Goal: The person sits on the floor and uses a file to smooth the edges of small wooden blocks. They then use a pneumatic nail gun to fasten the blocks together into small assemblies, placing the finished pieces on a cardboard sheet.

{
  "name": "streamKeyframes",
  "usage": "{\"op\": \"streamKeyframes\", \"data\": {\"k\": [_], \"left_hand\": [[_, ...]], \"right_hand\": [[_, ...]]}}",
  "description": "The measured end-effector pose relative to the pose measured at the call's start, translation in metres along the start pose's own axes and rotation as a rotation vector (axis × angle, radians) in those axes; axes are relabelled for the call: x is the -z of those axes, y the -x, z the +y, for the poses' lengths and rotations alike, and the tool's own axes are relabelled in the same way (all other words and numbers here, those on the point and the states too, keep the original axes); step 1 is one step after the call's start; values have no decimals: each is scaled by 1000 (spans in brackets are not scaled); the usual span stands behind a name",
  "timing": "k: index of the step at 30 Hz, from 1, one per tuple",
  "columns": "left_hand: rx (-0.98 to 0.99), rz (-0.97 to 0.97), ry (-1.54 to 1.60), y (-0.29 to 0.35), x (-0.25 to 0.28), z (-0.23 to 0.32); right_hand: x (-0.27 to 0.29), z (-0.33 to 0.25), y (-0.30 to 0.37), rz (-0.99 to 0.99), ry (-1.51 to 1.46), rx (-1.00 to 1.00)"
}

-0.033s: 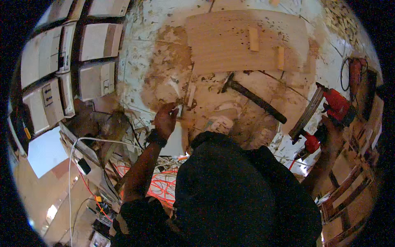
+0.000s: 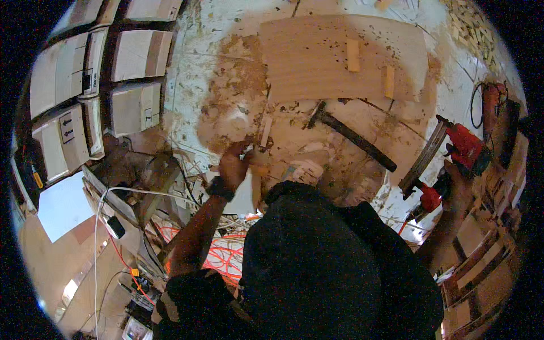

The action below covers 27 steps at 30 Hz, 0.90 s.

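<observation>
My right hand (image 2: 458, 180), at the right, is wrapped round the handle of a red and black nail gun (image 2: 466, 143), whose long dark magazine slants down to the left. Near the middle, my left hand (image 2: 233, 164) has its fingers pinched together beside a thin wooden strip (image 2: 266, 132) on the floor. A small pale bit shows at the fingertips, too blurred to name. A hammer (image 2: 356, 136) with a dark handle lies between my two hands, its head toward the far side. Beyond it a flat wooden panel (image 2: 311, 62) bears two small wood pieces (image 2: 353, 55).
My bare foot (image 2: 303, 170) rests near the left hand. Stacked cartons (image 2: 136, 107) stand at the left. Orange cord (image 2: 224, 255) lies tangled beneath my left forearm, with a white cable (image 2: 147, 192) nearby. Many small wood offcuts (image 2: 470, 31) are heaped at the far right.
My left hand has shifted slightly right, toward the thin strip, and the pale bit at its fingertips shows less. The right hand keeps its hold on the nail gun.
</observation>
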<state>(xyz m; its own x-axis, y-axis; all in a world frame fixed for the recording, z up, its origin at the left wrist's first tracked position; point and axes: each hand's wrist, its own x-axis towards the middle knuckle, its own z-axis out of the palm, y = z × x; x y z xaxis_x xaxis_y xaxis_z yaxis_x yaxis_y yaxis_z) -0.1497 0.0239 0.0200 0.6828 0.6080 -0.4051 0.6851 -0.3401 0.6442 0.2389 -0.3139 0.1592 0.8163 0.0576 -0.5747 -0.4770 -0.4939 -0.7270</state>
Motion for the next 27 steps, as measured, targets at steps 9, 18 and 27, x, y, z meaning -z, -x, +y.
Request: {"op": "streamKeyframes", "data": {"k": [9, 18, 27], "left_hand": [[-111, -32, -552, -58, -45, 14], [-408, -22, 252, -136, -72, 183], [-422, -180, -1, -210, -130, 240]], "right_hand": [[-11, -9, -1, 0, 117, -56], [-24, -11, -7, -41, 146, 90], [-37, -24, -13, -110, 175, 13]]}}
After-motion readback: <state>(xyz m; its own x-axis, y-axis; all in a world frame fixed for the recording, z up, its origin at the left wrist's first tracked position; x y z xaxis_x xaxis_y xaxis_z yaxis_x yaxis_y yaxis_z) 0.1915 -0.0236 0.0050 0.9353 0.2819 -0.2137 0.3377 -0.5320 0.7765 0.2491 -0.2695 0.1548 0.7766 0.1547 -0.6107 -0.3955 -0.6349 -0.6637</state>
